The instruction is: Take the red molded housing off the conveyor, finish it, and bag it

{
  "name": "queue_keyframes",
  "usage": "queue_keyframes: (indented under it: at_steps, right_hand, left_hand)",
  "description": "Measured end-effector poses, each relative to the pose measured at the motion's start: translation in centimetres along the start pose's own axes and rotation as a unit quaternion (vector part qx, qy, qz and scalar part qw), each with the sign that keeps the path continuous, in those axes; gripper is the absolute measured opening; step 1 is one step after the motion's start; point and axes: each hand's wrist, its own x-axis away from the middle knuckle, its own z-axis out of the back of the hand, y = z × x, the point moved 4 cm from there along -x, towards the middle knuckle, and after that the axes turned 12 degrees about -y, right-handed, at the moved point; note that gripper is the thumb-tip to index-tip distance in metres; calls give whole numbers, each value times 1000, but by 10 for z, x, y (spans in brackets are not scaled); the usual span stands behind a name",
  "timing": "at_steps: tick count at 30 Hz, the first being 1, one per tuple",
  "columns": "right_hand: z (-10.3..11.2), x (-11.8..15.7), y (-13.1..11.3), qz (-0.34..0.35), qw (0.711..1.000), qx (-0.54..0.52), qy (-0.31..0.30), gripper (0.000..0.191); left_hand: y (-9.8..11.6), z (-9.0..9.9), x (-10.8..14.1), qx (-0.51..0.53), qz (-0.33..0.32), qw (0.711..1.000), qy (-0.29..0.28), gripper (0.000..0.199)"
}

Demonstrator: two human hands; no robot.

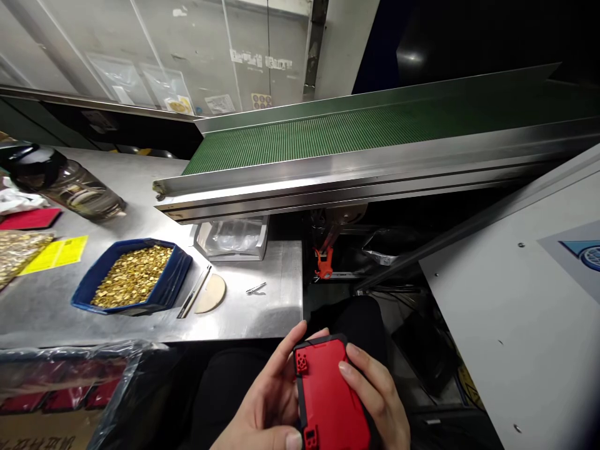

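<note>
Well beyond red case (pixel 330 394), yellow label (pixel 56 254)

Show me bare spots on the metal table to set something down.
The metal table is bare right of the silver tool, and along the front edge before the beige disc. Another patch lies between the bottle, blue bin and conveyor. The left is crowded: bag of gold pieces, yellow paper.

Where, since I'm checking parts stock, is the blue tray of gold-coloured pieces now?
In the head view, the blue tray sits left of centre on the metal table, between the yellow paper and a slim tool.
</note>
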Motion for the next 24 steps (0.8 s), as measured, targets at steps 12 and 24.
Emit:
queue_keyframes:
  at_steps: [12,24]
  right_hand:
    - [-11,7,0,-35,999,-35,-14,35]
    - [-16,10,-6,-97,994,2,-41,53]
  left_hand:
    - [2,0,-2,-4,-11,1000,-9,91]
    - [0,4,0,-13,-9,1000,-18,93]
